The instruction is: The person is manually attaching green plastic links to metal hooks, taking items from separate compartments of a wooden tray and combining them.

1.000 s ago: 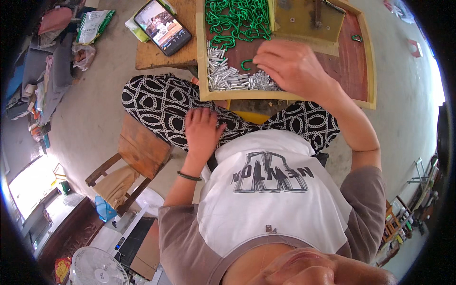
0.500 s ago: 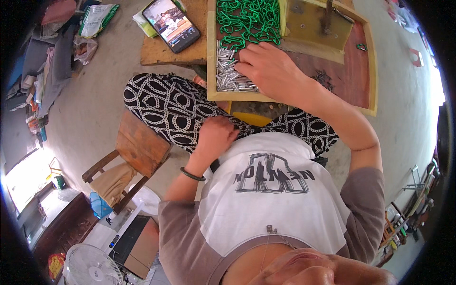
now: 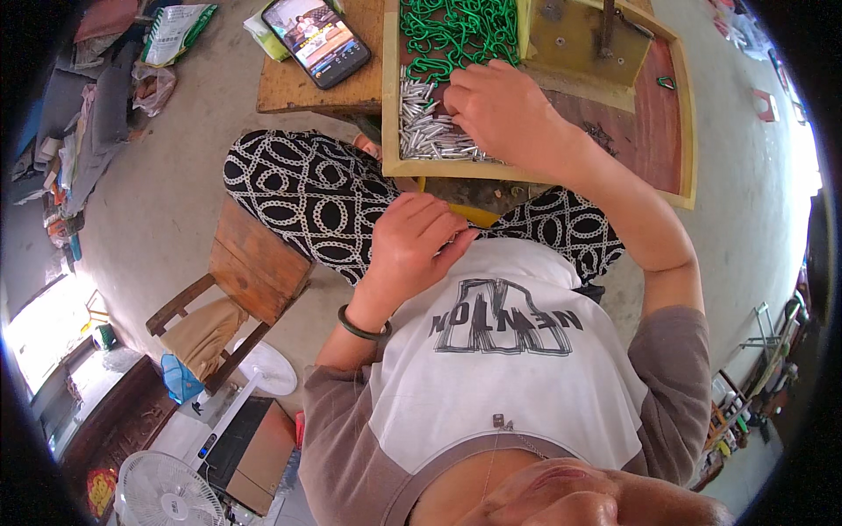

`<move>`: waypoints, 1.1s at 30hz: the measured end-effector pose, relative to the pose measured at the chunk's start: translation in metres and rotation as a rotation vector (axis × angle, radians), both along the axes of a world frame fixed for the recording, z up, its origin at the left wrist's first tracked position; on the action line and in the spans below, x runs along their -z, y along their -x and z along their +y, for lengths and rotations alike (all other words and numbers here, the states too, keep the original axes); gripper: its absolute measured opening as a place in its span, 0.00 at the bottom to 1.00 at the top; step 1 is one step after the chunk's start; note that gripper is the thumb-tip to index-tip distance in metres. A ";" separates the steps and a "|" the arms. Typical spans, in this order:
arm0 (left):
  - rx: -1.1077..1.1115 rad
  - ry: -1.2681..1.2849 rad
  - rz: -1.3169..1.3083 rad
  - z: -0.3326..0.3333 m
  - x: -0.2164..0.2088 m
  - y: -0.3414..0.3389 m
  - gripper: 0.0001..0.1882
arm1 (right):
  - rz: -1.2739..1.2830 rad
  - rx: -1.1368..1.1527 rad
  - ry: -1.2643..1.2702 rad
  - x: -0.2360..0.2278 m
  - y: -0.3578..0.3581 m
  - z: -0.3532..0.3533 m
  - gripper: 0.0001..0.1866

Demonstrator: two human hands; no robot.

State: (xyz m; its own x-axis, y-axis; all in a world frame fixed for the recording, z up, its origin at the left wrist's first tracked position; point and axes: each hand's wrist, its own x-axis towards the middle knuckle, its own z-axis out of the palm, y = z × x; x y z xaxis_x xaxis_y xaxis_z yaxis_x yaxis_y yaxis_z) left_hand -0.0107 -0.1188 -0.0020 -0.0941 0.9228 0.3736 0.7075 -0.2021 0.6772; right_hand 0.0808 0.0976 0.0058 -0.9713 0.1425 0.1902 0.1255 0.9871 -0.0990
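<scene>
My right hand [image 3: 498,107] is over a shallow wooden tray [image 3: 544,173], its fingers curled together at the edge of a pile of small silver metal pins [image 3: 425,127]. Its fingertips are hidden, so what they pinch does not show. Just beyond lies a heap of green carabiner bodies [image 3: 456,39]. My left hand [image 3: 414,238] hovers over my lap in front of the tray, fingers bent and closed toward the thumb. Whatever it holds, if anything, is out of sight. A lone green carabiner [image 3: 667,82] rests at the tray's right side.
A metal plate with an upright post [image 3: 607,35] stands in the tray's far part. Small dark pieces [image 3: 598,136] lie near my right wrist. Left of the tray, a phone [image 3: 317,44] rests on a wooden table [image 3: 281,92]. A wooden chair [image 3: 259,263] is at my left.
My left hand has risen from my lap toward the tray and turned. My right hand has shifted slightly right and away from me, off the silver pins.
</scene>
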 end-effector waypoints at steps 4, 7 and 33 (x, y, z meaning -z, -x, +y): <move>-0.052 -0.109 -0.009 0.011 -0.015 0.009 0.10 | 0.015 -0.045 0.138 0.003 -0.001 0.012 0.06; -0.114 -0.145 0.008 0.023 -0.024 0.017 0.10 | 0.027 -0.093 0.121 0.002 0.002 0.016 0.06; 0.049 -0.167 -0.162 0.135 -0.029 -0.027 0.09 | 0.049 0.059 0.580 -0.074 -0.099 0.065 0.12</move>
